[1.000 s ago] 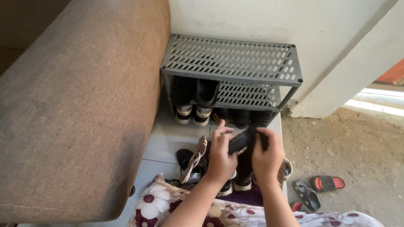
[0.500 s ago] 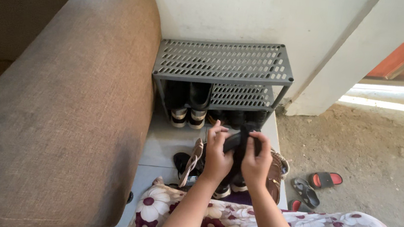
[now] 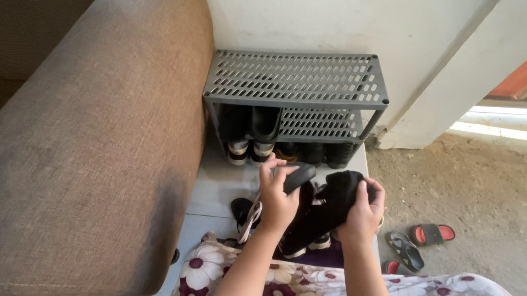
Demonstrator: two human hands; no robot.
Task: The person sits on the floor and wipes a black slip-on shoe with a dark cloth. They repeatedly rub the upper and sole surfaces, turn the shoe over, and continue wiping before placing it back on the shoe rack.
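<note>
My left hand (image 3: 277, 197) grips one end of a black sock-like cloth (image 3: 325, 204), its fingers curled over a dark rolled part. My right hand (image 3: 364, 213) holds the other bunched end of the same cloth. Both hands hover just in front of a grey perforated shoe rack (image 3: 295, 78) with dark shoes (image 3: 247, 131) on its lower shelf. Under my hands lie more shoes (image 3: 245, 211) on a pale floor, partly hidden by the cloth and my arms.
A large brown sofa arm (image 3: 92, 139) fills the left. Red-and-grey sandals (image 3: 424, 238) lie on the dirt floor at right. A white wall and pillar (image 3: 448, 69) stand behind the rack. My floral garment (image 3: 302, 291) covers the bottom edge.
My hands have drawn apart, stretching the black cloth between them; the right hand moved right. The view shifted slightly closer to the rack.
</note>
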